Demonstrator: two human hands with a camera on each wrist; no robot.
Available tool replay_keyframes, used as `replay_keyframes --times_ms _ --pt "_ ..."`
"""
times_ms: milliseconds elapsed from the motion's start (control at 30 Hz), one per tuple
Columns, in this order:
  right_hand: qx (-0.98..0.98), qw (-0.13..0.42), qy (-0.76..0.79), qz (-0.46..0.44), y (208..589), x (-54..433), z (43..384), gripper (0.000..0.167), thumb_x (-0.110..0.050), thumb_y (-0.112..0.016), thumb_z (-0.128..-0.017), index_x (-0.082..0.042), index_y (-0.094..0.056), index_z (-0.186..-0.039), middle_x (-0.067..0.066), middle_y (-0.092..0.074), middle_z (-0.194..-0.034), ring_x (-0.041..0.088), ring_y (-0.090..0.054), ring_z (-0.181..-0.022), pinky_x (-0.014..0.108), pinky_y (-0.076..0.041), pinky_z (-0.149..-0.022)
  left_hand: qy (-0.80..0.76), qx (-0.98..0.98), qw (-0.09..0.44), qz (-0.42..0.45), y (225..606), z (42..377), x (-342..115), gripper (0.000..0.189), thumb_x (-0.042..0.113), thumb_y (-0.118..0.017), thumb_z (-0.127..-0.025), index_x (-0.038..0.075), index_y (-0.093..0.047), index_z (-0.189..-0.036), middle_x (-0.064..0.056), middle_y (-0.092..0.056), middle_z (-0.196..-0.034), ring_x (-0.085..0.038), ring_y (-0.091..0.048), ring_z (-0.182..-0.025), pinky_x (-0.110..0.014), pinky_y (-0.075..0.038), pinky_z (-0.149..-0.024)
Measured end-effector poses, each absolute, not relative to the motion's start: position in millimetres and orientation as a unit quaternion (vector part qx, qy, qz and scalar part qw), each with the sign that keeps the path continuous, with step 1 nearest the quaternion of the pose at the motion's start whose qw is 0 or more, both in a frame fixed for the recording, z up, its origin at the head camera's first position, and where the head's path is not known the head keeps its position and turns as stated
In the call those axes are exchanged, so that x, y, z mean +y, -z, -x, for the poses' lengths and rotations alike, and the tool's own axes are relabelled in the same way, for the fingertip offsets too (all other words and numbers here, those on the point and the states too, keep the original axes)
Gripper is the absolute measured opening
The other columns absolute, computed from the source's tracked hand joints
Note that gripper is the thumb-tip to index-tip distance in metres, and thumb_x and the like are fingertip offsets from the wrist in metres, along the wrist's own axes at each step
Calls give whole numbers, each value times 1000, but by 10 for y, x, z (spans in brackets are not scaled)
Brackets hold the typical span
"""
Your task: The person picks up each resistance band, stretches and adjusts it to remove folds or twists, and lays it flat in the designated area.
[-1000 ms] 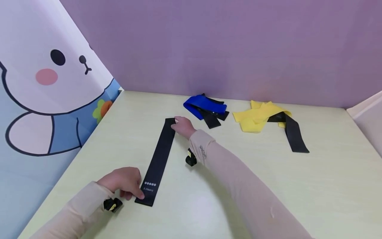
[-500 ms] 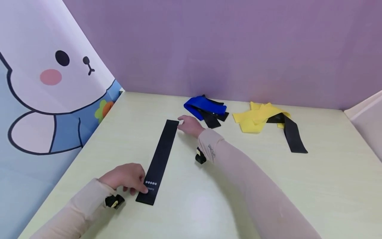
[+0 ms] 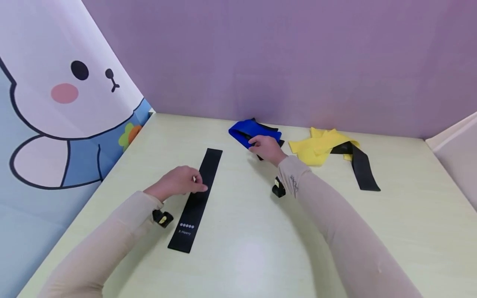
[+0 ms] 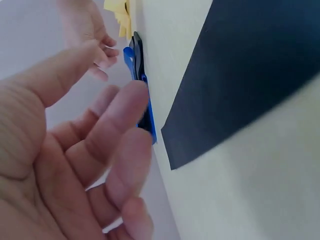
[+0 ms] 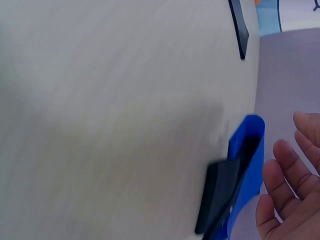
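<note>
A flat black resistance band (image 3: pixel 193 207), printed "X-Heavy" near its front end, lies lengthwise on the left part of the table. Over its middle hovers my left hand (image 3: pixel 178 182), fingers loosely bent; the left wrist view shows nothing in its grasp and a gap to the band (image 4: pixel 240 75). My right hand (image 3: pixel 269 150) hangs above a small pile of a blue band (image 3: pixel 244 127) and black bands, hiding part of it. In the right wrist view, the relaxed fingers of that hand (image 5: pixel 295 195) stand apart from the blue band (image 5: pixel 254 170).
A yellow band (image 3: pixel 316 147) heaped with a black band (image 3: pixel 365 167) lies to the right of the blue one. Behind the pale table (image 3: pixel 238 248) rises a purple backdrop (image 3: pixel 283 62). A cartoon-printed panel (image 3: pixel 41 161) borders the left side.
My right hand has let go of the flat black band's far end and moved right to the blue pile. My left hand has lifted from the near end and moved forward over the band.
</note>
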State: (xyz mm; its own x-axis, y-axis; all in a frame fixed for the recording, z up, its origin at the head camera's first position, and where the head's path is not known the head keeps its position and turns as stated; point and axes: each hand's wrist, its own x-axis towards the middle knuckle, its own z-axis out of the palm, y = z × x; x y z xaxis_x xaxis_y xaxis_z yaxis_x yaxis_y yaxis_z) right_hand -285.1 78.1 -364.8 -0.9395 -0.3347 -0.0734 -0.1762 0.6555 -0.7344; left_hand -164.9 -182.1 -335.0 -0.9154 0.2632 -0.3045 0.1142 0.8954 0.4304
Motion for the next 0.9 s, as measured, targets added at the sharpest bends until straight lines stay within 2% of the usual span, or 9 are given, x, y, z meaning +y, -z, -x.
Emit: replay_keyframes --times_ms 300,533,633,767,900 --pt "920 74 365 120 3623 1038 2931 32 -19 -61 -95 -3 -62 -122 16 -62 -117 29 -56 -105 40 -46 -90 -212 966 114 -95 3289 2012 -1561 22 30 -66 -90 8 -66 -91 -3 -62 -79 -20 -52 -72 -33 -43 -66" --pt "922 55 369 101 3615 1238 2989 33 -20 -62 -94 -2 -62 -121 16 -63 -114 29 -57 -104 39 -47 -89 -233 965 92 -75 3254 2311 -1309 25 31 -63 -92 9 -66 -103 -6 -65 -100 -23 -57 -87 -37 -47 -78" --pt "915 51 391 87 3652 1329 3035 35 -22 -64 -92 -2 -62 -121 17 -62 -114 29 -56 -104 39 -47 -88 -244 964 82 -70 3264 2420 -1178 26 33 -62 -92 10 -66 -106 -6 -65 -106 -23 -58 -92 -37 -48 -79" --pt "898 53 434 49 3732 1453 3098 38 -19 -63 -92 1 -60 -124 20 -60 -120 32 -56 -108 41 -45 -91 -269 958 59 -73 3310 2549 -991 26 31 -62 -92 11 -67 -107 -6 -67 -108 -22 -60 -95 -37 -48 -80" --pt "884 63 463 20 3760 1500 3088 40 -17 -61 -94 5 -57 -126 23 -58 -125 36 -60 -104 40 -46 -90 -297 952 30 -70 3381 2647 -841 24 29 -62 -93 11 -68 -108 -5 -67 -106 -21 -61 -96 -35 -48 -81"
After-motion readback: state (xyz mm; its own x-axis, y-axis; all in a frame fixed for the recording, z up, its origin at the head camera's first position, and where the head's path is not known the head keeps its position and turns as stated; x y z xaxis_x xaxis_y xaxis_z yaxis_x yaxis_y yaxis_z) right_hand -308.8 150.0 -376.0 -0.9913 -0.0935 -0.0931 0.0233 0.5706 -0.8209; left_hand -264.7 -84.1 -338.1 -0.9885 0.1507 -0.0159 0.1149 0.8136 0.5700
